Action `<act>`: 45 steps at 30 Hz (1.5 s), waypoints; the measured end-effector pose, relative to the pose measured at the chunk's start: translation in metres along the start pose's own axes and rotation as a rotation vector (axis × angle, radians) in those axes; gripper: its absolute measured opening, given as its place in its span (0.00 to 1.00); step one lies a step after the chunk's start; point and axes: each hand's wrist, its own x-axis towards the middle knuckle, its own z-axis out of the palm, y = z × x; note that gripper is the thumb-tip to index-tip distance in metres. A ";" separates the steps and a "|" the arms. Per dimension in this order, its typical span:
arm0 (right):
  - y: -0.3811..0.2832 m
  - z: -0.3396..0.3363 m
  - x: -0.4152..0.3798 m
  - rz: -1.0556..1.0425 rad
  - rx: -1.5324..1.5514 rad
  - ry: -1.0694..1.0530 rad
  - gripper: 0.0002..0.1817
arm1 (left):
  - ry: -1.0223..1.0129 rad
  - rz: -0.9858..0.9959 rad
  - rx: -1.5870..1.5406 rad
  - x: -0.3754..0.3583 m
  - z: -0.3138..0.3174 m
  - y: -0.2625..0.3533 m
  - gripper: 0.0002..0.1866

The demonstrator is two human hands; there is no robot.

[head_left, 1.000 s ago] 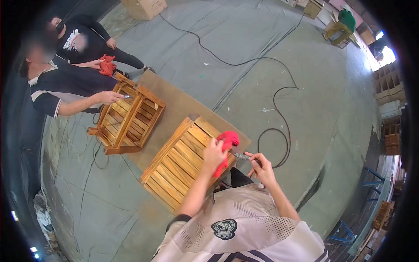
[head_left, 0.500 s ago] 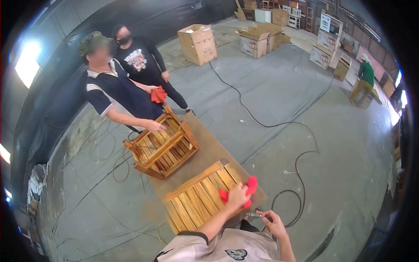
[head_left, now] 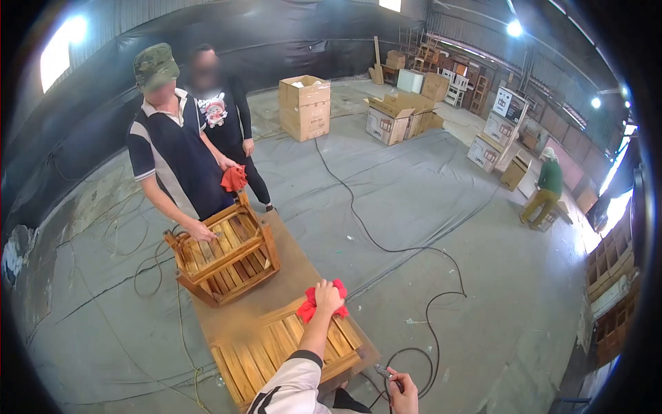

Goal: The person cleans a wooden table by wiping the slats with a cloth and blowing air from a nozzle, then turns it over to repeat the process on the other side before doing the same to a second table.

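My left hand (head_left: 329,295) is closed on a crumpled red cloth (head_left: 308,312) and presses it to the far edge of a slatted wooden panel (head_left: 262,353). The panel lies flat on a brown board-topped table (head_left: 293,252). Off the table's near right corner, my right hand (head_left: 405,395) grips a metal-ended air hose (head_left: 383,370). Farther along the table stands a slatted wooden piece with a frame (head_left: 231,259), apparently a small stool or table turned over. A co-worker in a camouflage cap (head_left: 169,148) reaches into it with one hand and holds another red cloth (head_left: 234,179).
A second person in black (head_left: 231,117) stands behind the co-worker. A dark hose (head_left: 429,310) curls over the grey floor sheet at right. Cardboard boxes (head_left: 305,110) stand farther back, and a person in green (head_left: 548,183) bends at far right.
My left hand has moved the red cloth across the panel to its far edge. My right hand still holds the hose end. The view has tilted up and shifted.
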 end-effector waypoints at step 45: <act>-0.057 0.072 -0.026 0.253 0.031 -0.747 0.04 | 0.225 -0.578 -0.225 -0.242 -0.032 -0.121 0.21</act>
